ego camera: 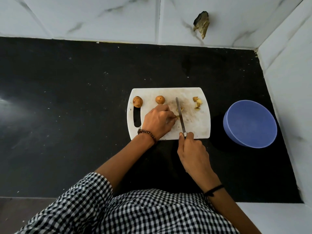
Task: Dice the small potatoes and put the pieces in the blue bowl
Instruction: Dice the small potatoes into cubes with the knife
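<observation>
Blue bowl (249,125) sits empty beside your white board (194,130): your left hand (157,122) pinches a half-cut potato (177,117), right hand (192,152) grips the knife (179,114) handle; a few diced pieces (197,103) wait, two whole potatoes (137,101) (160,99) lie uncut.

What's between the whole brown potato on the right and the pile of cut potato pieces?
The slim steel knife's blade, gripped by the right hand; head view.

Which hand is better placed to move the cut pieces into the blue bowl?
Probably the right hand: cut pieces and blue bowl lie on its side, though it grips the knife.
</observation>
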Demonstrator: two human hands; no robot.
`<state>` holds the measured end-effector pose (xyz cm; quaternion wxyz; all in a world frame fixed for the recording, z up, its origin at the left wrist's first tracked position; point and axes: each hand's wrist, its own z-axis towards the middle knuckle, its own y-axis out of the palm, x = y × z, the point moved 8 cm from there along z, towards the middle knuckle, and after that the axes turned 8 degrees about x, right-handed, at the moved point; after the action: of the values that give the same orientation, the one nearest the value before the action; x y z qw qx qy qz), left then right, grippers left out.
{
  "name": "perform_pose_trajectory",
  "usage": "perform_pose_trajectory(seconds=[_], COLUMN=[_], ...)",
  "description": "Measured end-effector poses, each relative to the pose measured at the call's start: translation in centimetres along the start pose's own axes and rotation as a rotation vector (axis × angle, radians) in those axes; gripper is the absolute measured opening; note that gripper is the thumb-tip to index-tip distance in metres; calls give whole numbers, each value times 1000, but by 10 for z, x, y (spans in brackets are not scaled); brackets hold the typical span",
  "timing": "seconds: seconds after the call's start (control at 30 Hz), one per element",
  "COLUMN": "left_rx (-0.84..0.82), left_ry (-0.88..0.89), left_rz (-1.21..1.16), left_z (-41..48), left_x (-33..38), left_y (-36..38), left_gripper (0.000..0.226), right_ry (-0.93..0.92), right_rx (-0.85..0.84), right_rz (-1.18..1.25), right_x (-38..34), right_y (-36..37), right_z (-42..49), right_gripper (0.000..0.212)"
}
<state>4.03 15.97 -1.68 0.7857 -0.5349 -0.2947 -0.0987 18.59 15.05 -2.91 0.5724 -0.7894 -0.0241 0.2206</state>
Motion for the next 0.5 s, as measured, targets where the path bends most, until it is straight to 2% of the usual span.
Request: perform_pose_trajectory(seconds=[0.5], left_rx=[22], left_ry=[76], left_rz=[8], left_z=[1], left_x=[3], left_y=[-1], left_gripper=[12], right_ry=[-20], right_rx=[-13], right_rz=[35], right_x=[3], right_y=[1], right_z=[1], right_gripper=[39])
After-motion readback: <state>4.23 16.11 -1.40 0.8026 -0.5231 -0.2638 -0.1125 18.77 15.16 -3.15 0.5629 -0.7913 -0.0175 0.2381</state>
